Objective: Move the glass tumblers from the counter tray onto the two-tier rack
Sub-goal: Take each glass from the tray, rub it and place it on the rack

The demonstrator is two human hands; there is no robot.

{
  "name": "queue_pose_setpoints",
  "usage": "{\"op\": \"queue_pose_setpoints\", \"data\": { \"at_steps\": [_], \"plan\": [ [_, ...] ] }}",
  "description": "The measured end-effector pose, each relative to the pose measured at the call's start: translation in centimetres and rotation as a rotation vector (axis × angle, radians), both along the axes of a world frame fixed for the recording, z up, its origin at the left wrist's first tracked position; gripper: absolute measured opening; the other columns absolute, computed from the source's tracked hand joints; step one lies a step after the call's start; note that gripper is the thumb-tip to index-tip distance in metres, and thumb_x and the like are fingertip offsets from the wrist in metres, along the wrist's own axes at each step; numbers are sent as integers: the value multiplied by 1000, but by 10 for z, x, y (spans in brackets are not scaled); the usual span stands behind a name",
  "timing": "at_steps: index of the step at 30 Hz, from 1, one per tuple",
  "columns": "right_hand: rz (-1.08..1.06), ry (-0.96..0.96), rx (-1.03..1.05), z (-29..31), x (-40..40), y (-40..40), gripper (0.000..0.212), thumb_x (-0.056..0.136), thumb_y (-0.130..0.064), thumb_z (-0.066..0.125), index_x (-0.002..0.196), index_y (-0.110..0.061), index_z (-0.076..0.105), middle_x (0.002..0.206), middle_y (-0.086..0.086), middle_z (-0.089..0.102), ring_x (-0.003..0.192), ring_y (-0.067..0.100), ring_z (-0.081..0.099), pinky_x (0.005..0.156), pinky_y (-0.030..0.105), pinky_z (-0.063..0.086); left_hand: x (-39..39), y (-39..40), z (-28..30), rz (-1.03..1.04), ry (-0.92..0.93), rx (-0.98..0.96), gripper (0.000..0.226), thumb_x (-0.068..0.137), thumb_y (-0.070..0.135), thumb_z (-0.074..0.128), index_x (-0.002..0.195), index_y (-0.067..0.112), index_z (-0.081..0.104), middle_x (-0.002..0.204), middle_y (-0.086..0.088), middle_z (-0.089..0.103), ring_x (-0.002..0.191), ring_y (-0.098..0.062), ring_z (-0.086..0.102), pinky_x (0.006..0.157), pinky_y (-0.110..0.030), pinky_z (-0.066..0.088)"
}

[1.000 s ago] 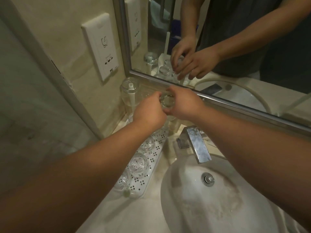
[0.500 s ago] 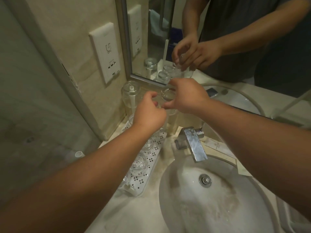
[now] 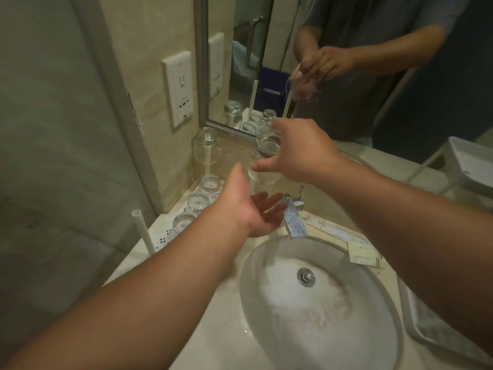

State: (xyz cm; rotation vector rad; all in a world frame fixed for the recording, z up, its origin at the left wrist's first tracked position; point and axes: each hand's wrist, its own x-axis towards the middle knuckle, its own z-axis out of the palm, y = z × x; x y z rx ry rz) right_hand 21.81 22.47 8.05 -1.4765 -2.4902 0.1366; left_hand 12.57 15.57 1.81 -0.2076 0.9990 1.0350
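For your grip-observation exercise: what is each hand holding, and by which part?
The right hand grips a glass tumbler around its side wall. The left hand holds nothing.

tray point(image 3: 162, 240): mostly hidden by left forearm | held tumbler point(image 3: 266, 153): blurred

Pretty dim bathroom, warm yellowish light. The beige marble-look wall point(image 3: 149, 30) had a white plastic outlet plate point(image 3: 178, 88) on it, right beside a big metal-framed mirror point(image 3: 266, 49). Below sat a pale stone counter point(image 3: 213, 329) with an oval white ceramic basin point(image 3: 333, 316), a round chrome drain point(image 3: 306, 276) in the middle, and a squared chrome faucet point(image 3: 293, 220) at the back. A frosted glass panel point(image 3: 48, 129) ran along the left.
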Motion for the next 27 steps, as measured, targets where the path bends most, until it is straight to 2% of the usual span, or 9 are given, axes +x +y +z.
{"op": "queue_pose_setpoints", "data": {
  "at_steps": [3,6,9,12,15,18,20,23,27],
  "plan": [
    [3,1,8,2,5,-27,84,59,-67,80,127,-22,56,116,-1,65,102,20,61,74,33,51,13,-17,-1,-66,-97,33,106,74,94,32,116,1,60,103,-11,76,81,-30,73,62,-29,53],
    [-7,19,18,0,10,-48,79,59,-66,79,123,-24,59,108,-5,67,97,18,61,69,29,47,18,-32,-2,-79,-129,97,107,73,96,27,110,3,65,98,-6,77,88,-28,74,66,-28,50],
    [-3,56,28,-2,16,-63,73,62,-61,79,121,-24,59,100,-6,67,92,16,61,64,27,41,17,-41,1,-59,-135,136,99,74,94,35,96,3,66,85,-7,75,70,-29,73,66,-29,51],
    [9,90,67,-1,20,-73,70,64,-56,79,121,-22,57,100,-5,66,93,17,60,66,27,40,14,-47,7,-56,-164,158,88,73,88,50,92,4,64,76,-7,71,59,-27,68,64,-32,56],
    [18,163,82,3,23,-81,66,66,-52,80,120,-23,56,96,-9,62,91,13,58,68,24,39,9,-48,12,-62,-192,202,84,71,84,59,96,5,66,80,-8,71,66,-26,69,68,-34,58],
    [-7,245,69,5,25,-85,63,65,-46,83,117,-25,54,94,-15,53,89,8,54,64,18,36,1,-47,20,-64,-183,265,85,70,78,67,111,3,65,89,-8,72,75,-27,72,74,-38,59],
    [-27,310,52,5,27,-87,62,65,-42,86,114,-27,51,95,-17,50,87,4,52,63,11,33,-4,-46,27,-40,-123,310,84,68,70,75,120,5,62,99,-5,68,82,-24,69,80,-38,59],
    [-31,411,20,4,29,-91,60,67,-38,86,110,-34,44,95,-20,50,83,-3,52,61,10,36,-9,-44,35,-4,110,408,68,69,60,82,118,15,65,113,-5,72,93,-24,72,90,-44,56],
    [-35,522,-5,0,30,-96,67,66,-34,86,113,-41,39,102,-19,52,87,0,58,66,16,48,-9,-46,46,-35,383,509,48,70,52,83,107,24,75,107,-2,77,99,-24,74,86,-45,58]
  ]
}}
